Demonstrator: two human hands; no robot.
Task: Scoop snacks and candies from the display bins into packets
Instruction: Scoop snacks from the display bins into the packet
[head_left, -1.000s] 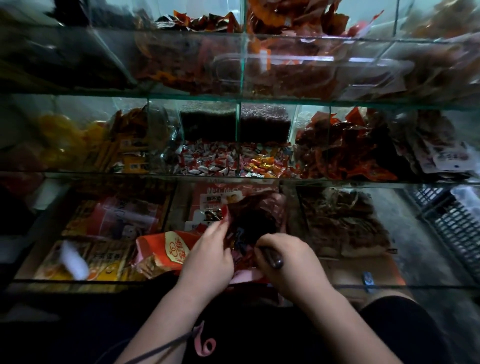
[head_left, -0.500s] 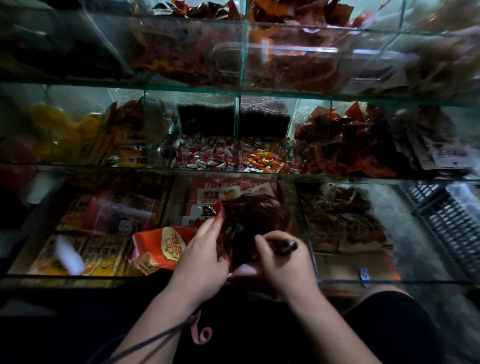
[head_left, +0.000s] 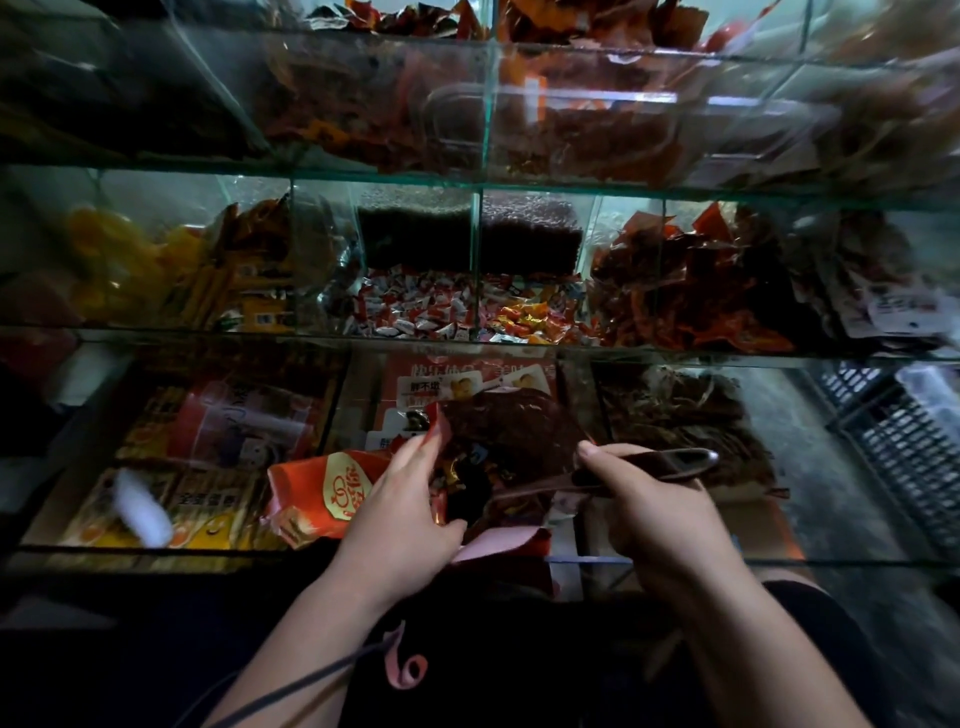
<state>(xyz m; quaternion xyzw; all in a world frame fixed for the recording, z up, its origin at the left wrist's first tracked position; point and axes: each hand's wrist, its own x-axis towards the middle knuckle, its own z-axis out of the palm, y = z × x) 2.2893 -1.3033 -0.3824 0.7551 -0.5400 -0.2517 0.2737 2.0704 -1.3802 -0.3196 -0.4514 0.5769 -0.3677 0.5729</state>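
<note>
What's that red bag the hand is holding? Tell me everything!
The red packet is crinkly and shiny, with a round yellow-and-white badge. It lies tilted above the front bin, its mouth held open by the left hand. Wrapped candies show inside, and a dark scoop in the right hand reaches into the opening.

One scoop (head_left: 670, 464), seemingly one packet (head_left: 332, 493)

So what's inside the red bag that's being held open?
A few shiny wrapped candies, gold and dark ones, show in the mouth of the red bag. The scoop held by the right hand reaches across the opening, and the bag's walls hide whatever lies deeper.
</note>
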